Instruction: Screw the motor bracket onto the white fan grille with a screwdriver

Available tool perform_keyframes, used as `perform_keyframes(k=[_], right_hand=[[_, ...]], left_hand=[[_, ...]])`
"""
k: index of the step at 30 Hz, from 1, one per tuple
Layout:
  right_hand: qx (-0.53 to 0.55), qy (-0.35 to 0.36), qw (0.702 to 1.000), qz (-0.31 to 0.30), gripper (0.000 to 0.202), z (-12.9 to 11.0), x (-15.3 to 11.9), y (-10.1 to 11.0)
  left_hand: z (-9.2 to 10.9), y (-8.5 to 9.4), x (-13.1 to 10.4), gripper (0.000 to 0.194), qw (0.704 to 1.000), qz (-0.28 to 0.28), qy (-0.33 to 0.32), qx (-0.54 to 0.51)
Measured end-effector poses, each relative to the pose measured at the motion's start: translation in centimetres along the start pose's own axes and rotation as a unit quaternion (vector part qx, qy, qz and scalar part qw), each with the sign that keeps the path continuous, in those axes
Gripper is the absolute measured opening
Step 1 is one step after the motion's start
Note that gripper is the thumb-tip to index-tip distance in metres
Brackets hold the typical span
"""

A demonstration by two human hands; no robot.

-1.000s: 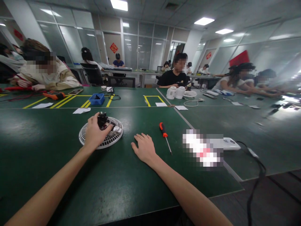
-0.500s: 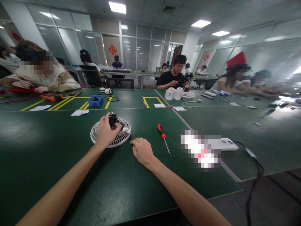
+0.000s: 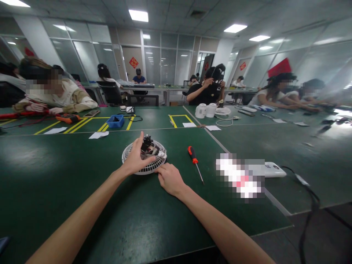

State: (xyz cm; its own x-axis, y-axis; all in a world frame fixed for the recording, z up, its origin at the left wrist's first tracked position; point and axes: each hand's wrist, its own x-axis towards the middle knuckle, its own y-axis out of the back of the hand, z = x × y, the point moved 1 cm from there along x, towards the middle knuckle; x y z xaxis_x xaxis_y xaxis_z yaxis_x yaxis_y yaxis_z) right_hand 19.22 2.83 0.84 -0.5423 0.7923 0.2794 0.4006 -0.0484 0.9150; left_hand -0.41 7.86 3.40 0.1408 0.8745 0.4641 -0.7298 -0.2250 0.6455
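The left grip (image 3: pixel 134 157) is spread over a round white grille (image 3: pixel 150 168), its fingers raised and its thumb stretched along the near side of the black mechanism (image 3: pixel 149 147) mounted there; whether the skin presses on the mechanism cannot be told. Just right of this grip, the right grip (image 3: pixel 171 178) lies low with fingers curled, its fingertips at the grille's near right rim; whether they pinch the rim is hidden.

Over the last second the grille has shifted rightward across the tabletop (image 3: pixel 132 220), closing the gap to the right grip, while the left has opened from its hold on the mechanism. The piece thus appears to sit within reach of both hands, better placed for two-handed work.

Farther right of the right grip, a red-and-black screwdriver (image 3: pixel 193 157) lies untouched; well beyond it is a white device (image 3: pixel 275 170) with a dark cable. Ahead of the left grip, beyond the grille, stands a blue bin (image 3: pixel 115 121); ahead and to the right, two white housings (image 3: pixel 201 111).
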Motion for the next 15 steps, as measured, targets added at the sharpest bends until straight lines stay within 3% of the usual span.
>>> perform_keyframes(k=[11,15], right_hand=[[0.128,0.003,0.991,0.047,0.025,1.1,-0.1,0.1],[0.192,0.001,0.980,0.045,0.023,1.2,0.0,0.2]], left_hand=[[1.0,0.1,0.0,0.110,0.998,-0.037,-0.002,-0.043],[0.8,0.7,-1.6,0.096,1.000,0.014,-0.017,-0.006]])
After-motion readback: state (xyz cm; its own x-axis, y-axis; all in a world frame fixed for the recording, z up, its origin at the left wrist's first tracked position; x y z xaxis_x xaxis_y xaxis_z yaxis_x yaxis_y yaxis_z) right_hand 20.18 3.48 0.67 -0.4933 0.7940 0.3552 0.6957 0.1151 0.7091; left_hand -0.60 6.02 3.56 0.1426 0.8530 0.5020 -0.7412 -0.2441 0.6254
